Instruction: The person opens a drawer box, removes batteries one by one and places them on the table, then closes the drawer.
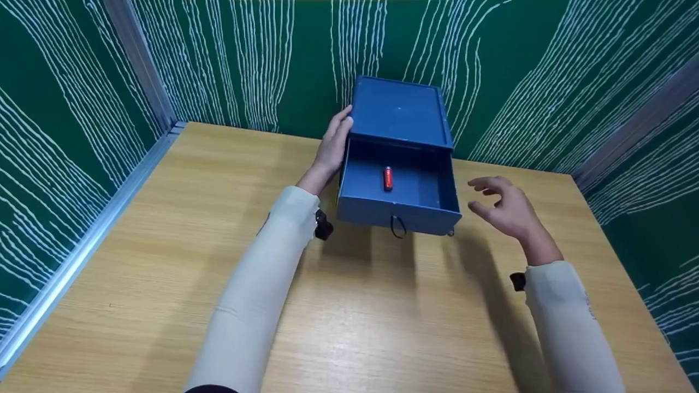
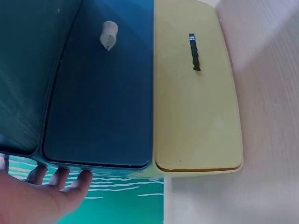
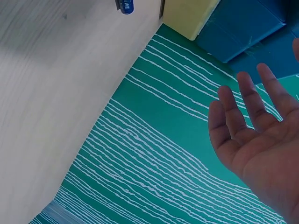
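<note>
A blue drawer unit stands against the back wall with its top drawer pulled out. Inside that drawer lies a small red cylinder with a dark end, like a battery. My left hand rests against the unit's left side, fingers extended along it; in the left wrist view its fingertips touch the edge beside the dark blue drawer front. To the right of the open drawer, my right hand hovers apart from it, fingers loosely bent and holding nothing.
A black loop hangs from the open drawer's front. Below are a pale knob and a yellow drawer with a black strap. A blue cylinder shows on the wooden table. Green walls enclose it.
</note>
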`<state>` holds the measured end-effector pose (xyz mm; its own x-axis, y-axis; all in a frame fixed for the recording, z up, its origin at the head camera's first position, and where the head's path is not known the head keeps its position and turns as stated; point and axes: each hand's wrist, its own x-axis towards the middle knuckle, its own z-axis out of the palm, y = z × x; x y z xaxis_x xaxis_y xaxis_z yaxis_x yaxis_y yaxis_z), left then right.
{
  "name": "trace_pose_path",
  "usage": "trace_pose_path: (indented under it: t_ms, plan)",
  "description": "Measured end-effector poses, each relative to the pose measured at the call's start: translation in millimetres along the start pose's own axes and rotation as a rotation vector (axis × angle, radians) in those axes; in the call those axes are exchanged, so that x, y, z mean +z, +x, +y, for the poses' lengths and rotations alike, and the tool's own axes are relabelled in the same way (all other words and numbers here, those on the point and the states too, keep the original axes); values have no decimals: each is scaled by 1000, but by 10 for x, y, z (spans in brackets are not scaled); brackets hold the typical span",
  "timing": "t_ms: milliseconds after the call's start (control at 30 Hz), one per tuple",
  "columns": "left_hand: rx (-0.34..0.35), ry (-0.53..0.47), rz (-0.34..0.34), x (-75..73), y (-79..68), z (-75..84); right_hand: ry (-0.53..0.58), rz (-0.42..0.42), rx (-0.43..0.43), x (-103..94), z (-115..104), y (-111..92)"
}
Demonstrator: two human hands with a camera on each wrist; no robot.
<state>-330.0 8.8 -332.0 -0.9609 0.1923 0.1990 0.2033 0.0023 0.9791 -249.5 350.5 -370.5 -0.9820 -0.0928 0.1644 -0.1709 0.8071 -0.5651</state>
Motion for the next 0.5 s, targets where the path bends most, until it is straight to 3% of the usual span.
trace_pose_path:
  t_ms: [300, 500]
  plan:
    - [18, -50, 66, 41, -4, 54, -16, 31, -22, -47, -95, -13]
    - [35, -33, 63, 51, 15, 49, -25, 35, -34, -79, -156, -42]
